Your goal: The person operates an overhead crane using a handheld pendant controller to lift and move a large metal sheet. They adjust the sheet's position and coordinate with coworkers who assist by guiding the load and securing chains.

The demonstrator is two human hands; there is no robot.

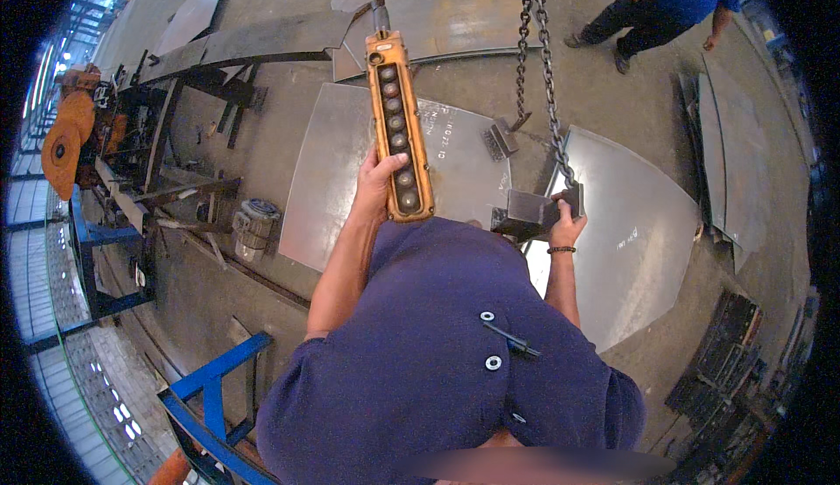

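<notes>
My left hand point(378, 179) is closed around a yellow crane pendant control point(390, 107) with a column of round dark buttons. Its thumb rests on one of the lower buttons, and a cable rises from the pendant's top. At right, my right hand point(567, 227), a dark beaded band on its wrist, grips a dark angular steel lifting clamp point(531, 208). This clamp is at the lower end of a heavy chain point(548, 65). A second chain point(522, 56) hangs beside it, with another steel clamp point(500, 140) at its end. Part of my right fingers is hidden.
Cut steel plates lie on the floor ahead, one grey point(350, 161) and one shiny point(634, 231). Another person point(674, 0) in blue stands at the far right. An electric motor point(255, 227), a blue steel frame point(214, 376) and orange machinery point(72, 139) are at left; dark metal pieces point(722, 345) lie right.
</notes>
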